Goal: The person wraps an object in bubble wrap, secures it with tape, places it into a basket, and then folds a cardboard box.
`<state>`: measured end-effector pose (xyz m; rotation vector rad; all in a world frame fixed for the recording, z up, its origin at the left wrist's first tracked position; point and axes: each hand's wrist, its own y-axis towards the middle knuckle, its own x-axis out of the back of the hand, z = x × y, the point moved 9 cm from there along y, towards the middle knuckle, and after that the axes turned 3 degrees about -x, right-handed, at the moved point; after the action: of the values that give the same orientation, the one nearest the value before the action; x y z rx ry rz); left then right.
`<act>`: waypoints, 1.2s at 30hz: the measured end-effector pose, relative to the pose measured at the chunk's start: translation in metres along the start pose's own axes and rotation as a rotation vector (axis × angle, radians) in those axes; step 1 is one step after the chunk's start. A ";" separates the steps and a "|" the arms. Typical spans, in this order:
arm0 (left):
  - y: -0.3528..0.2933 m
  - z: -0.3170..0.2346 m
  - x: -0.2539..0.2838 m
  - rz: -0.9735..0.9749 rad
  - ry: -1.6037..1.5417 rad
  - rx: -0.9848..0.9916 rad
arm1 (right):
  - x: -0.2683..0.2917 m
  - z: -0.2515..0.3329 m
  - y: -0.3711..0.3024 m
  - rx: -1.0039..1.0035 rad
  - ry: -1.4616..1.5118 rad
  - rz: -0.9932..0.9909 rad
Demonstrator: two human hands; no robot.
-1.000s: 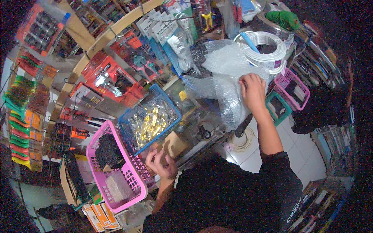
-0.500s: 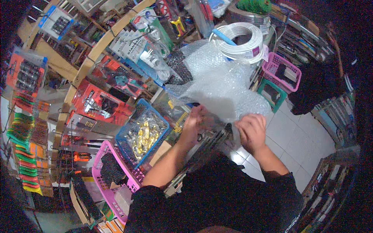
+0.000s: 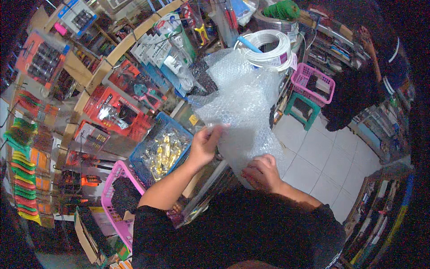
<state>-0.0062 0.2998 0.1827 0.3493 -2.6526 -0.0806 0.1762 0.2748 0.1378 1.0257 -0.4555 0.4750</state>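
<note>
A large sheet of clear bubble wrap (image 3: 244,96) spreads from my body toward the far side, reaching the coil of white cable (image 3: 273,56). My left hand (image 3: 205,142) pinches its left edge between thumb and fingers. My right hand (image 3: 262,172) is closed at the near right part of the sheet, fingers curled over it. A smooth greyish flat patch (image 3: 237,139) shows in the sheet between both hands; I cannot tell what it is. Left of my left hand stands a blue basket (image 3: 134,157) with shiny gold and silver packets (image 3: 165,152).
A pink basket (image 3: 107,201) is at the near left. Packaged tools (image 3: 118,114) hang along a wooden rail (image 3: 96,78) on the left. To the right are another pink basket (image 3: 332,92), a green plastic stool (image 3: 291,99) and the tiled floor (image 3: 322,166). A person in dark clothes (image 3: 354,89) is beyond.
My hands have drawn nearer to my body with the bubble wrap, whose near edge now reaches lower. The right hand has come down and inward. The whole view has shifted slightly.
</note>
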 end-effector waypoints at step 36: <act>-0.145 0.039 0.038 0.136 0.296 -0.234 | -0.008 0.031 -0.062 -1.040 0.848 -0.292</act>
<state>-0.0231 0.1494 0.1474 0.0945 -2.3352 -0.2714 0.2008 0.2185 0.1040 -0.1606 0.2288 0.2978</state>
